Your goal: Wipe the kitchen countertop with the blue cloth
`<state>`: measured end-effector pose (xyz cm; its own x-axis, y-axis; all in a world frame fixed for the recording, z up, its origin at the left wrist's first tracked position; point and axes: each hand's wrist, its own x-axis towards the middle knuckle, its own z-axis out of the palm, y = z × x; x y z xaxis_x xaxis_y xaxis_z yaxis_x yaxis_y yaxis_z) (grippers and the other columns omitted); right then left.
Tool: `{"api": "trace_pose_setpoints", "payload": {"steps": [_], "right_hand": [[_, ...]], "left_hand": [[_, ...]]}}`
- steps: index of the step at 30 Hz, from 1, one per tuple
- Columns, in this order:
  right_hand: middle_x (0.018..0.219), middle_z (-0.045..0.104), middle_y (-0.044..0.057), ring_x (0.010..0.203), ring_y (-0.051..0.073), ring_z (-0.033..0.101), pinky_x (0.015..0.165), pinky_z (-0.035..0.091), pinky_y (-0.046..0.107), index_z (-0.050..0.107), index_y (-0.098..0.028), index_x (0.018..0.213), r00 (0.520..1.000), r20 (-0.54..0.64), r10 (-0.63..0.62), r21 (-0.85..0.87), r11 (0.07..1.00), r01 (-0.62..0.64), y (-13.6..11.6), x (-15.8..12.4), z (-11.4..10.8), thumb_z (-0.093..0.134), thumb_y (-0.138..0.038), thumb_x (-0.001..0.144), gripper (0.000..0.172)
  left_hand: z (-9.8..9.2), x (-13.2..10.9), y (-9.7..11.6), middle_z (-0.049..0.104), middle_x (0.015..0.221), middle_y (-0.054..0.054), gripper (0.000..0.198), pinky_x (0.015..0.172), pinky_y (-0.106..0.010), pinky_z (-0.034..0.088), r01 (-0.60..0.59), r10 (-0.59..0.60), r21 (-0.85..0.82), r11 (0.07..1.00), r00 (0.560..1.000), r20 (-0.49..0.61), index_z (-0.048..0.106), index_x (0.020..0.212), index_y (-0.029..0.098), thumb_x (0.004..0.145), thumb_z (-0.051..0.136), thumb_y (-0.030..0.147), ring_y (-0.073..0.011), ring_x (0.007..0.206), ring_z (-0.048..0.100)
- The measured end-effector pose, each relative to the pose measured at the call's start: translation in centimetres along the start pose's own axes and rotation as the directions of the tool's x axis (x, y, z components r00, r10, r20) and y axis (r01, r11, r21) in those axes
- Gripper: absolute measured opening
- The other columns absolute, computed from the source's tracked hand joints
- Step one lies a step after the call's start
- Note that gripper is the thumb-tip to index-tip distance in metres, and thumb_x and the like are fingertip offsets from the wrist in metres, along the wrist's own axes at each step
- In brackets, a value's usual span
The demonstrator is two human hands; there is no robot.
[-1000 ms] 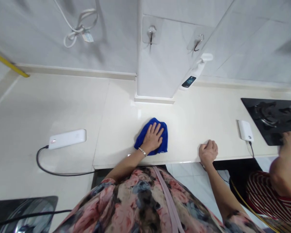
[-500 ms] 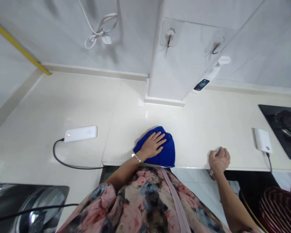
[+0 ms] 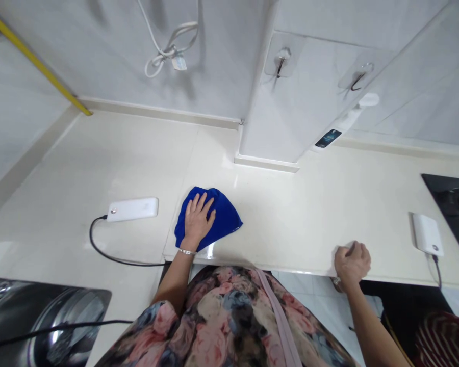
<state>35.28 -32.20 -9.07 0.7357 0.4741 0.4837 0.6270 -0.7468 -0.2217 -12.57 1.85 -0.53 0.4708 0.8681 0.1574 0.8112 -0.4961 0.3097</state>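
My left hand lies flat with fingers spread on a folded blue cloth. It presses the cloth against the cream countertop, and part of the cloth is hidden under the palm. A silver bracelet circles that wrist. Far to the right, my right hand rests in a loose fist at the counter's front edge, with nothing visible in it.
Left of the cloth lies a white power bank with a black cable; another white power bank sits near a black gas hob. A steel sink is at lower left. A wall column juts out behind. A striped garment shows at lower right.
My left hand has slid the blue cloth leftward and slightly away from me across the countertop, closer to the left power bank. My right hand stays in a fist at the edge.
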Motion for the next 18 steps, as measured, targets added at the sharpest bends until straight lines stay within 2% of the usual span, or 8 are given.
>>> {"api": "trace_pose_setpoints", "payload": {"steps": [10, 14, 18], "right_hand": [[0.139, 0.064, 0.028, 0.13, 0.041, 0.059, 0.112, 0.048, 0.06, 0.067, -0.001, 0.134, 1.0, -0.03, 0.0, -0.024, 1.0, -0.001, -1.2, 0.2, -0.4, 0.043, -0.039, 0.091, 0.061], [0.138, 0.065, 0.027, 0.13, 0.042, 0.058, 0.11, 0.048, 0.062, 0.066, -0.004, 0.135, 0.999, -0.049, -0.002, -0.019, 1.0, 0.001, -1.4, 0.1, -0.4, 0.041, -0.039, 0.093, 0.06], [0.137, 0.064, 0.03, 0.131, 0.044, 0.059, 0.109, 0.049, 0.063, 0.066, -0.001, 0.135, 0.998, -0.052, -0.032, -0.017, 0.999, 0.031, -1.3, 0.1, -0.2, 0.04, -0.04, 0.095, 0.062]], "left_hand": [[1.5, 7.8, -1.8, 0.033, 0.173, -0.011, 0.061, 0.134, -0.061, 0.014, 0.183, -0.183, -0.015, 0.983, 0.978, -0.101, 0.055, 0.157, 0.016, 0.104, 0.036, 0.042, -0.0348, 0.164, 0.018], [2.2, 9.5, -1.4, 0.029, 0.174, -0.014, 0.065, 0.133, -0.065, 0.011, 0.22, -0.221, -0.016, 0.975, 0.969, -0.115, 0.05, 0.16, 0.014, 0.104, 0.033, 0.041, -0.0376, 0.165, 0.012], [2.9, 10.7, -0.8, 0.026, 0.174, -0.017, 0.073, 0.132, -0.067, 0.008, 0.242, -0.244, -0.033, 0.97, 0.964, -0.106, 0.048, 0.161, 0.011, 0.105, 0.031, 0.054, -0.04, 0.165, 0.007]]}}
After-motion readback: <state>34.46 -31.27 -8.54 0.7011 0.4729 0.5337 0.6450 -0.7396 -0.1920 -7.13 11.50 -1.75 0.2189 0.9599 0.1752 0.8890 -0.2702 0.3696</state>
